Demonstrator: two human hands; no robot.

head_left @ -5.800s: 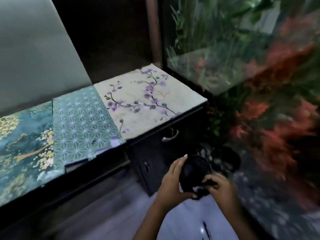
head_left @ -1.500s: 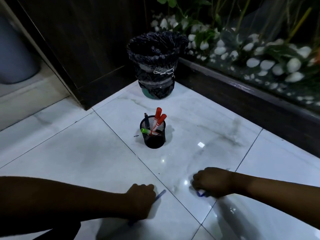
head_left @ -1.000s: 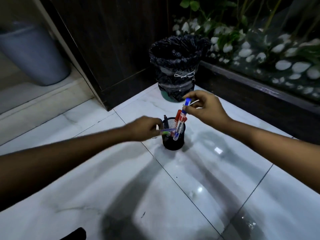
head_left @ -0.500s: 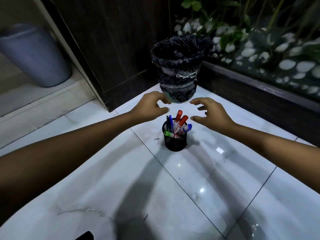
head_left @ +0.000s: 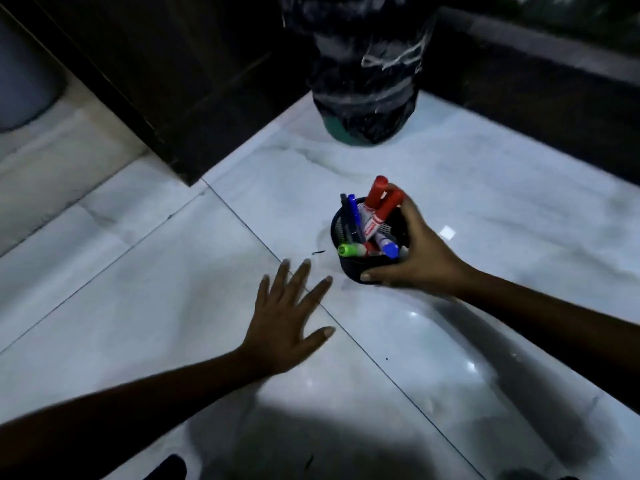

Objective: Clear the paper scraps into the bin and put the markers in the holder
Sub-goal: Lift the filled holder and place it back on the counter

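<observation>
Kneeling over the white marble-look floor [head_left: 485, 202], you had the bag-lined bin [head_left: 363, 81] standing against the dark wall, well beyond your reach, and no paper scraps were visible on the tiles; only a tiny dark speck [head_left: 318, 252] lay just left of the holder. Your left hand [head_left: 287, 327] was flat on the floor with its fingers spread wide and nothing in it, a good brace. Your right hand [head_left: 419, 258] was wrapped around the black mesh holder [head_left: 367, 268], thumb low on the near wall, fingers curled over the far rim. Inside, the markers [head_left: 375, 213] leaned unevenly: two red caps stood tall, blue and green ones tipped toward you. Judging by that lean, you needed to keep the cup level and lift it slowly, squeezing the wall rather than the caps, so none slid out.
</observation>
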